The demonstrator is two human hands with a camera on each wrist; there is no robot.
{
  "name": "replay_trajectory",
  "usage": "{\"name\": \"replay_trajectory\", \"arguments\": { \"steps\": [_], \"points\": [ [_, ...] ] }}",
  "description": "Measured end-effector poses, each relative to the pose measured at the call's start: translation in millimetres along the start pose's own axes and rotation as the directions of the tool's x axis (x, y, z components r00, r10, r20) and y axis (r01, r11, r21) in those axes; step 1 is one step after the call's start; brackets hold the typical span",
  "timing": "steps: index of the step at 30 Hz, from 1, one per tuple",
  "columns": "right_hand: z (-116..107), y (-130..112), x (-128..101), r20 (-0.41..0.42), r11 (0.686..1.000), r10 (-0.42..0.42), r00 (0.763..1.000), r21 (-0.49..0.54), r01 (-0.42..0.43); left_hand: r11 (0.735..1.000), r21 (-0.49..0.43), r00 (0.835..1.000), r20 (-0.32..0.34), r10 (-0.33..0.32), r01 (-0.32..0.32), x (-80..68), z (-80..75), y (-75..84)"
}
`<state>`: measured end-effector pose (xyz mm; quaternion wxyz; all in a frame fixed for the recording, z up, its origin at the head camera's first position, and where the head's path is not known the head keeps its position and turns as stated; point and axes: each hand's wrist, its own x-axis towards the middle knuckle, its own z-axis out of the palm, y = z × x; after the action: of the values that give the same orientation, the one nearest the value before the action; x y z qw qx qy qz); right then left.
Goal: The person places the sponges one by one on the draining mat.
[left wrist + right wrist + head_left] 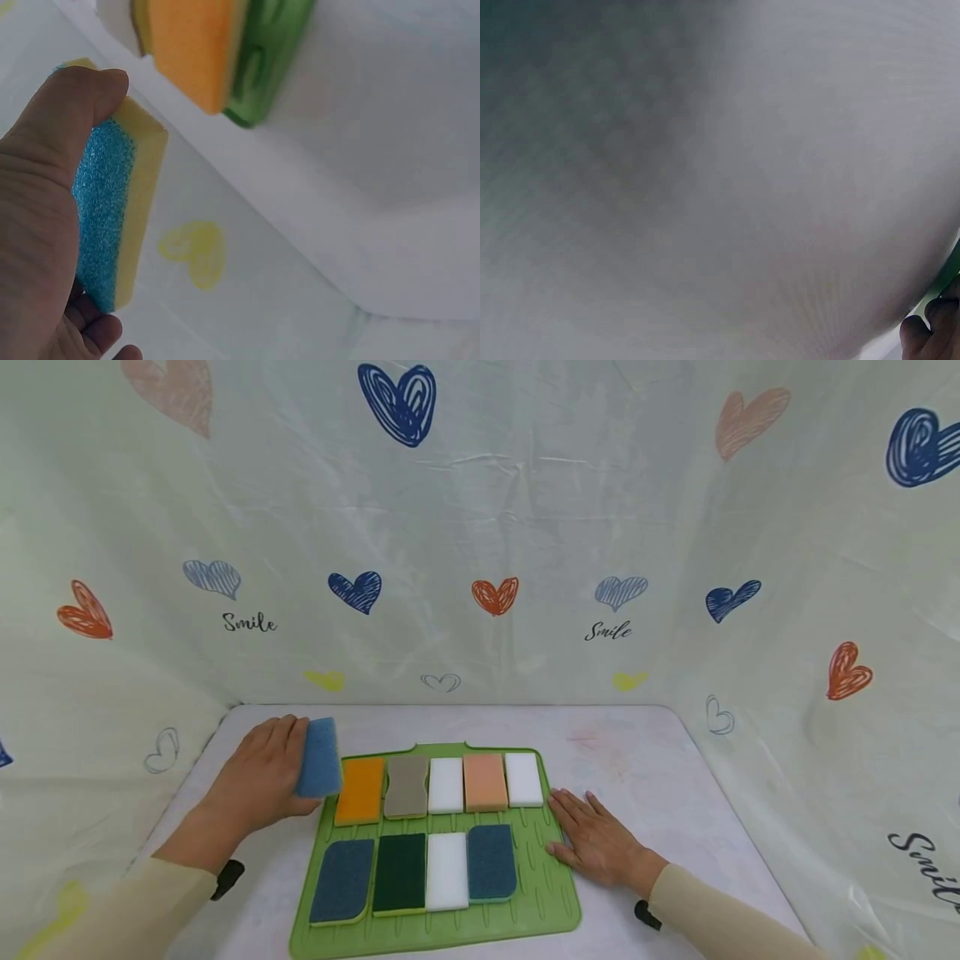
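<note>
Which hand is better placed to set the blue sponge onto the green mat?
Left. The left hand already grips the blue sponge at the green mat's left edge, beside the orange sponge. The right hand lies flat on the mat's right edge.

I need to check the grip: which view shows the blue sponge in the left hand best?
The left wrist view: the blue sponge fills it close up, with its yellow layer and the left hand gripping it. The head view shows it small, beside the green mat. The right wrist view misses it.
</note>
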<state>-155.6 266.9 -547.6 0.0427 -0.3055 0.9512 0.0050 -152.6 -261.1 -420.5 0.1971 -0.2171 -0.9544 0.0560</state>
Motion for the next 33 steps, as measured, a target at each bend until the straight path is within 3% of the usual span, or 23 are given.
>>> {"name": "replay_trajectory", "arguments": {
  "steps": [7,14,18,23,28,33],
  "points": [
    [-1,2,2,0.010,1.000,-0.009,1.000,-0.010,0.009,1.000,-0.020,0.998,0.067,0.013,-0.012,19.2,-2.3,24.9],
    [-6,7,4,0.007,0.999,-0.031,1.000,-0.029,0.031,0.998,-0.022,0.998,0.024,0.066,-0.065,36.2,1.6,53.7],
    [-8,9,5,0.030,0.999,-0.029,0.999,-0.040,0.030,0.995,-0.036,0.995,0.033,0.091,-0.090,46.1,4.1,76.5],
    [-11,14,8,0.053,0.997,-0.030,0.998,-0.067,0.034,0.991,-0.099,0.987,0.124,0.105,-0.093,58.0,5.2,107.1],
    [-12,18,12,0.071,0.997,-0.031,0.997,-0.068,0.036,0.978,-0.193,0.968,0.217,0.126,-0.084,68.7,1.3,135.5],
    [-12,22,15,0.060,0.998,-0.042,0.997,-0.051,0.045,0.956,-0.274,0.957,0.238,0.169,-0.101,79.1,-1.5,166.2]
  ]
}}
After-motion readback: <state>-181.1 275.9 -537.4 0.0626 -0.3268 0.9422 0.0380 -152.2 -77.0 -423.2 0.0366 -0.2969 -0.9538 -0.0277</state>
